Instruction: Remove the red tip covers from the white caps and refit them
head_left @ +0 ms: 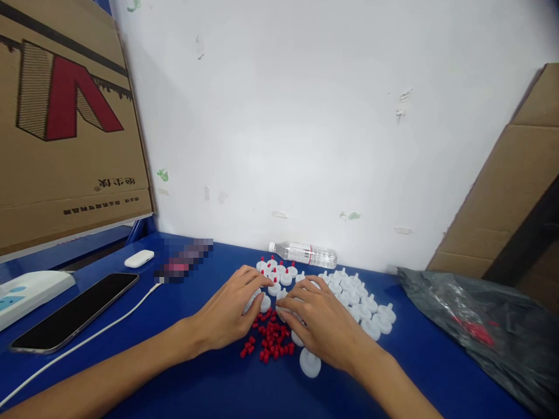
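Note:
My left hand point(233, 308) rests on the blue table point(209, 384) with its fingers curled over a white plastic cap point(264, 302). My right hand point(321, 323) lies beside it, its fingers bent down onto another white cap point(283, 314). Between and below the two hands is a small pile of red plugs point(271, 340). A cluster of white caps with red plugs fitted point(277, 270) sits just beyond my fingers. To the right lies a heap of plain white caps point(358, 299). One loose white cap point(310, 362) lies near my right wrist.
A clear water bottle point(305, 254) lies against the white wall. At left are a phone point(74, 311) with a white cable point(87, 340), a white earbud case point(138, 258) and a power strip point(26, 291). A dark plastic bag point(480, 326) lies at right. Cardboard boxes point(65, 116) stand on both sides.

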`<state>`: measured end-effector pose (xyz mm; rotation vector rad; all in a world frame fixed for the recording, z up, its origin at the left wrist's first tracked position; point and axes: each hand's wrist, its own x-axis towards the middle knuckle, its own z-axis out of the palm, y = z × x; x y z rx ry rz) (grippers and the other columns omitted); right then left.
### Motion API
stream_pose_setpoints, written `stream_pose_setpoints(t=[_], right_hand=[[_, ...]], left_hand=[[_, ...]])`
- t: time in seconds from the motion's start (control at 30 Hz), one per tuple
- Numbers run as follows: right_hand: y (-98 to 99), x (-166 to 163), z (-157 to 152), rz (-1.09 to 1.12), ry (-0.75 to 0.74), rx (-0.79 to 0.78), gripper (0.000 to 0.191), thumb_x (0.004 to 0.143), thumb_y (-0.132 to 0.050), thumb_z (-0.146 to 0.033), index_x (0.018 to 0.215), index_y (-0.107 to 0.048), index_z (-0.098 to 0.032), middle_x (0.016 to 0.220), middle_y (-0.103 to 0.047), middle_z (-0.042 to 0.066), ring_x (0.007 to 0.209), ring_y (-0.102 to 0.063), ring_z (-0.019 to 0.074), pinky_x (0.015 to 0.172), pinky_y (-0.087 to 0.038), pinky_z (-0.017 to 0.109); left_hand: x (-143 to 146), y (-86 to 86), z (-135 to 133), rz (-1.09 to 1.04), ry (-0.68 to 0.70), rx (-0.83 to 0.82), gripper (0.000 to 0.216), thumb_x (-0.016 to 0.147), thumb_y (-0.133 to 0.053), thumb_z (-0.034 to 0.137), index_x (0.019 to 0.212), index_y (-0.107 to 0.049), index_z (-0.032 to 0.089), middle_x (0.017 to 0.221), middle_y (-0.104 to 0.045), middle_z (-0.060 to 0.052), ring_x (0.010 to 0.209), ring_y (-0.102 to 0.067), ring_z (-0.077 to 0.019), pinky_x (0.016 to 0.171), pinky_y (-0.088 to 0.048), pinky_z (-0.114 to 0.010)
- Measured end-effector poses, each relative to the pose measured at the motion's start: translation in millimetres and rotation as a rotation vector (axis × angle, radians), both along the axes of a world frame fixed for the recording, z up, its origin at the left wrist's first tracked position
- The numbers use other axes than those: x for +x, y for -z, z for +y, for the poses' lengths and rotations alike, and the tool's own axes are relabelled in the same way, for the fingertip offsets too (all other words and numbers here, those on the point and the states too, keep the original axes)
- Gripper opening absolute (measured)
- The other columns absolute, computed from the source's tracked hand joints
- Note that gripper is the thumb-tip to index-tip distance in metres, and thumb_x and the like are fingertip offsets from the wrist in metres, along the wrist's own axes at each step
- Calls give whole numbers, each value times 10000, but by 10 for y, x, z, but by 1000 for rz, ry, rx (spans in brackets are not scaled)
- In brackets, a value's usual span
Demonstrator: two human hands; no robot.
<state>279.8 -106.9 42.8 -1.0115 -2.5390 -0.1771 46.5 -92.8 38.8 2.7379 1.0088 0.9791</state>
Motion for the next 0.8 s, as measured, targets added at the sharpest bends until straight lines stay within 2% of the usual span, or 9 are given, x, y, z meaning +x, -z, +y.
stream_pose_setpoints(t=[0.4,0.8], right_hand=[[58,37,45,-9,29,-13,150,946,-706,-261,1094,-715,-278,922,-730,-5,983,-640,214,1070,-375,493],[57,44,51,-1,26,41,156,901,-752,-219,1048,-741,-268,940,-702,5,972,-640,202,1021,-422,452]], left_hand=[[-7,12,-1,9,-3,-8,275,1008,-438,120,1220,-595,196,1154,-642,-88,1120,-544,-243,1000,-495,-420],[5,0,-14,13,-5,-9,262,1011,-436,131,1205,-599,198,1150,-644,-88,1108,-551,-243,982,-500,-411]])
